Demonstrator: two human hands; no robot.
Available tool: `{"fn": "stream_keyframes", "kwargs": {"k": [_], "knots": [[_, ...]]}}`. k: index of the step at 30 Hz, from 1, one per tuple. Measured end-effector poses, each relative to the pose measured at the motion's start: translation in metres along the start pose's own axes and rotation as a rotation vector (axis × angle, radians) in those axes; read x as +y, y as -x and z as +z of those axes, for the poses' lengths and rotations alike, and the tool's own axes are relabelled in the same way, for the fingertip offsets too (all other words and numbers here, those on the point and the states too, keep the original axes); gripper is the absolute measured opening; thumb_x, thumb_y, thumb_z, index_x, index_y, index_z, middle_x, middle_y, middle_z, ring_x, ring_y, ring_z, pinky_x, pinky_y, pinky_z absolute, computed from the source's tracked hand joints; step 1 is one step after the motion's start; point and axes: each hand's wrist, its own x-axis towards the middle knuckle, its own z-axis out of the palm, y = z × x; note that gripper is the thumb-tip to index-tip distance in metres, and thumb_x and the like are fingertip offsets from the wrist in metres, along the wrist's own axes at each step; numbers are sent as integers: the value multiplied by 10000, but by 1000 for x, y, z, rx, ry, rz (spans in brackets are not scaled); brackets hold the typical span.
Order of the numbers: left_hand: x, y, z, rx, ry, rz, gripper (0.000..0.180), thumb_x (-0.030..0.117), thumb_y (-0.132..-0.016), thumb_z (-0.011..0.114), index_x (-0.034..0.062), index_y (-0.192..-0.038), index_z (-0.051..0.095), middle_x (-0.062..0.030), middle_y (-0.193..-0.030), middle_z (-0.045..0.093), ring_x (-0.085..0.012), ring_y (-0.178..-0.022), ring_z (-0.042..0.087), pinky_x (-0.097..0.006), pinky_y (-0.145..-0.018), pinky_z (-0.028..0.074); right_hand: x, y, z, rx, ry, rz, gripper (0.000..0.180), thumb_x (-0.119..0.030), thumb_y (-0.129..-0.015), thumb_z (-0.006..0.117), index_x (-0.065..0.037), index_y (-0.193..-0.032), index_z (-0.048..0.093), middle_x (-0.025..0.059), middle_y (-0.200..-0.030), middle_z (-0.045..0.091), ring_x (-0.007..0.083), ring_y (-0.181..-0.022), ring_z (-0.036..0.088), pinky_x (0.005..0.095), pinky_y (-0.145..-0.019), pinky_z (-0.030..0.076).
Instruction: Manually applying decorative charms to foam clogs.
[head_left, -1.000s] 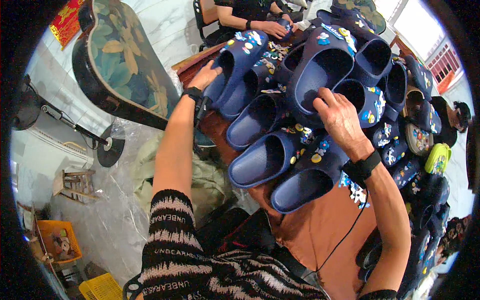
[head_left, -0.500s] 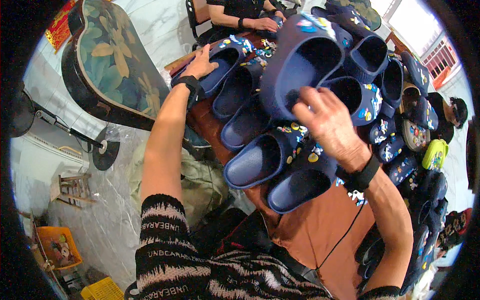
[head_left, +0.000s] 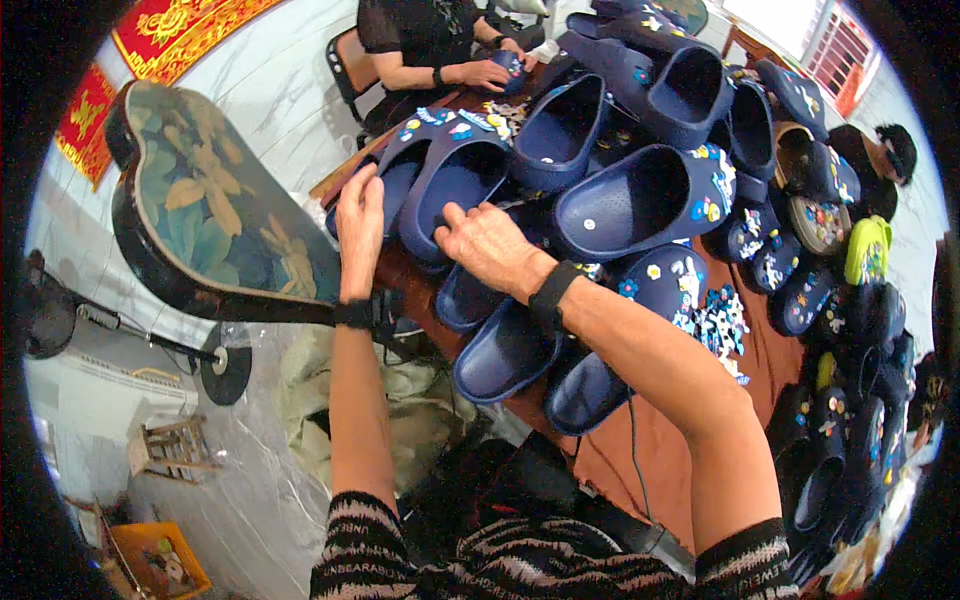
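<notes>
My left hand (head_left: 359, 228) holds the side and heel of a navy clog (head_left: 401, 172) at the left end of the row, its fingers bent against it. Beside it stands a second navy clog (head_left: 462, 178) with colourful charms on its upper. My right hand (head_left: 488, 246) grips this one by the heel rim, fingers curled; the thumb is hidden. Just right of my right hand, a navy clog (head_left: 625, 205) with charms lies across others. Nearer to me, two more navy clogs (head_left: 508, 352) (head_left: 588, 392) point their heels toward me.
A heap of navy clogs (head_left: 690, 92) covers the table's far side. Loose charms (head_left: 722, 322) lie on the brown tabletop (head_left: 640, 470), where a dark cable runs. Across the table, a person (head_left: 425, 55) handles a clog. A leaf-patterned chair back (head_left: 215, 200) stands at left.
My right hand has moved left, leaving the large clog it held on the row, and now grips a clog beside my left hand. My left hand has shifted down to the leftmost clog's side.
</notes>
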Motion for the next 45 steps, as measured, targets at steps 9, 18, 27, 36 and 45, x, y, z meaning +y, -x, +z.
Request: {"fn": "stream_keyframes", "kwargs": {"k": [9,18,27,36,45], "knots": [[22,59,23,-139,90,-49,466,297,-997,568,33,-1379,518,-171,-1405,498,-287,-1271,498,-382,-1057,398,-22,56,-47,60,-98,25,113,-133,-824,595,-65,-895,652,100,-945,597,246,-872,634,377,-792,486],[-14,112,17,15,-110,-67,607,373,-984,576,-5,-1434,423,-227,-1466,391,-347,-1361,375,-431,-1134,295,-45,231,-125,41,-316,303,134,-80,-788,605,-48,-917,612,118,-964,598,300,-950,608,420,-951,460],[11,229,-4,-86,260,-509,611,389,-1051,425,-12,-1500,315,-160,-1558,296,-282,-1410,328,-384,-1156,258,-71,318,-104,265,-568,971,385,-118,-887,674,5,-1231,553,187,-1082,611,344,-987,610,419,-862,500],[17,235,46,10,403,-515,600,408,-1060,371,26,-1516,292,-143,-1564,291,-278,-1422,306,-382,-1173,222,-75,301,-44,106,-1086,1134,849,-408,-918,663,145,-1441,288,363,-1322,524,424,-1270,523,429,-1059,420],[24,245,35,6,528,-515,601,410,-1050,390,24,-1502,307,-117,-1498,352,-271,-1348,368,-410,-1146,263,-81,293,-39,63,-1040,1210,1012,-502,-854,705,117,-1475,199,377,-1195,585,479,-1126,595,478,-946,485]]}}
